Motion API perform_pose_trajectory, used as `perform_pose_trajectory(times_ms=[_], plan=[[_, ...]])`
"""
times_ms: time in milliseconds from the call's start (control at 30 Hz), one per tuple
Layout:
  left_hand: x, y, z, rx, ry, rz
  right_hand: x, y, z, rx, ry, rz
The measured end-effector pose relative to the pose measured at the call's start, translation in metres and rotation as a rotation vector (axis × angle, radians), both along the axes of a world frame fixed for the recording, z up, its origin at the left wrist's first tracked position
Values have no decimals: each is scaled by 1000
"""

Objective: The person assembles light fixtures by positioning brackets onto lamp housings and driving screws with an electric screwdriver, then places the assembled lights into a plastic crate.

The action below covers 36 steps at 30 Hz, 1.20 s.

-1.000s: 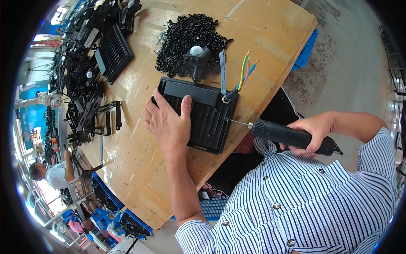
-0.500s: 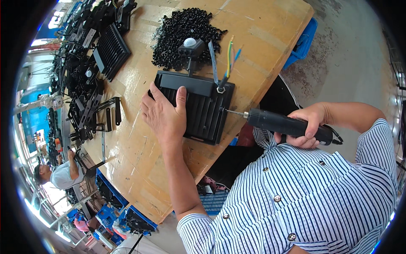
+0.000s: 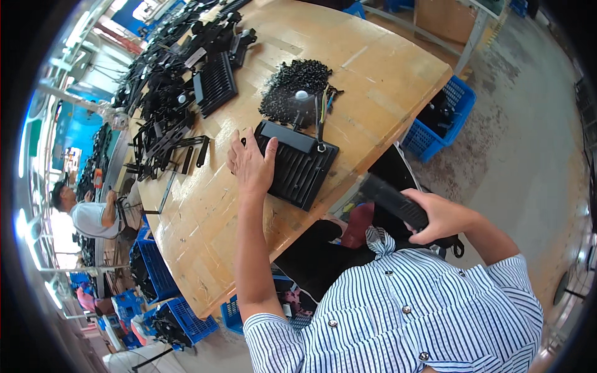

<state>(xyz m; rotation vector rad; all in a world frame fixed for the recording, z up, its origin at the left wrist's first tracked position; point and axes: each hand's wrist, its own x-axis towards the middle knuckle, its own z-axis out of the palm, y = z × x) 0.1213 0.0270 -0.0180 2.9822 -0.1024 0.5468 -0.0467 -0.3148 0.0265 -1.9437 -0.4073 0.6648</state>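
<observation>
Left hand [image 3: 252, 166] lies flat, fingers spread, pinning the black finned lamp housing [image 3: 297, 164] on the wooden table [image 3: 205, 211]; its long axis runs from 11 to 5 o'clock. Right hand [image 3: 438, 214] grips a blurred black electric screwdriver [image 3: 392, 199] off the table edge at 4 o'clock from the housing, so the left is nearer. A pile of black screws [image 3: 292, 84] sits at 12, with coloured wires [image 3: 326, 102] between.

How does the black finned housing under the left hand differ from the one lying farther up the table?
The near finned housing lies at the table's front edge, under the left hand; the far finned housing lies untouched among other black parts. The near one has coloured wires at its corner. Both are black, ribbed rectangles.
</observation>
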Motion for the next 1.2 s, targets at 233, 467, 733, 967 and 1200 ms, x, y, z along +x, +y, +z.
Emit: perform_pose_trajectory(times_ms=[233, 467, 733, 967, 1200], plan=[[-54, -104, 33, -199, -106, -274, 9, -25, 13, 471, 156, -395], [-90, -42, 53, -484, -302, -342, 33, -11, 8, 562, 106, -474], [-201, 70, 3, -603, -260, -118, 110, -6, 8, 523, -5, -539], [-199, 155, -5, -863, -317, 564, 187, -12, -11, 412, -4, -663], [-112, 182, -7, -1214, -220, 319, 191, -8, -22, 452, -55, -650]])
